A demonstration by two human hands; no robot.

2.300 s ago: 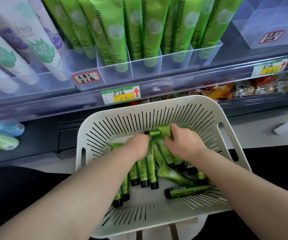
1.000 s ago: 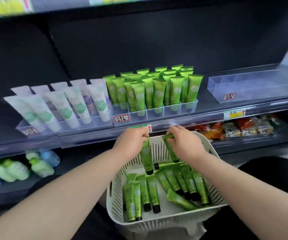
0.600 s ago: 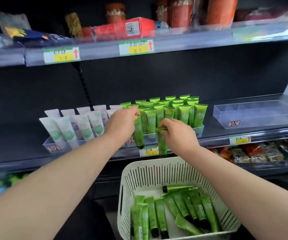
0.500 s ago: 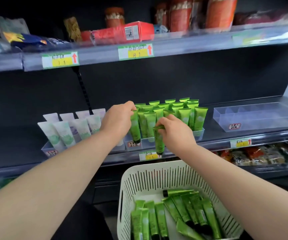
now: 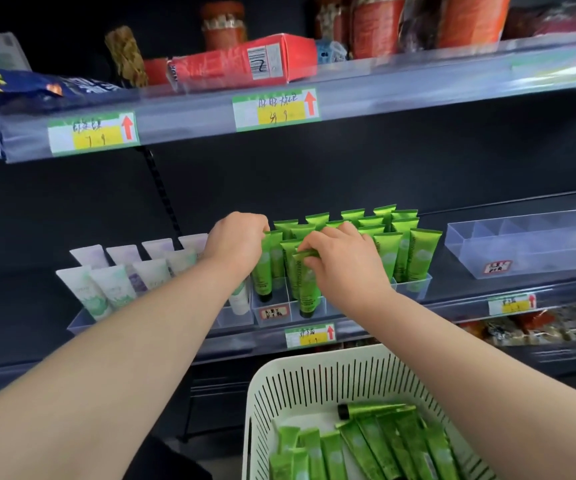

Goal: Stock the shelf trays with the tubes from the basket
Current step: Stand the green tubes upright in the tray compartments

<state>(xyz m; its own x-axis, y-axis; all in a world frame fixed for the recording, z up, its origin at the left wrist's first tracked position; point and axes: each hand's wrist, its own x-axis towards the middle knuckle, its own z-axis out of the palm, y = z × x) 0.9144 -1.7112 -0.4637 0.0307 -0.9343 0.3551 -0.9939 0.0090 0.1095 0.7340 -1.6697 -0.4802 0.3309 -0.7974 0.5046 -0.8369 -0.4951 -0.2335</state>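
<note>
My left hand (image 5: 236,242) pinches the top of a green tube (image 5: 263,271) that stands cap-down in the front left slot of the clear shelf tray (image 5: 414,291). My right hand (image 5: 343,259) pinches the crimped top of another green tube (image 5: 305,289), cap-down in the slot beside it. Several more green tubes (image 5: 414,258) stand in rows behind and to the right. The white slotted basket (image 5: 314,382) sits below, with several green tubes (image 5: 376,441) lying in it.
A tray of white tubes (image 5: 106,289) stands left of the green ones. An empty clear divided tray (image 5: 529,244) sits at the right on the same shelf. The upper shelf carries a red box (image 5: 245,64) and jars. Price labels line the shelf edges.
Both hands lifted one green tube each out of the basket, carried them up to the shelf and lowered them into the front slots of the tray. The view rose from basket to shelf.
</note>
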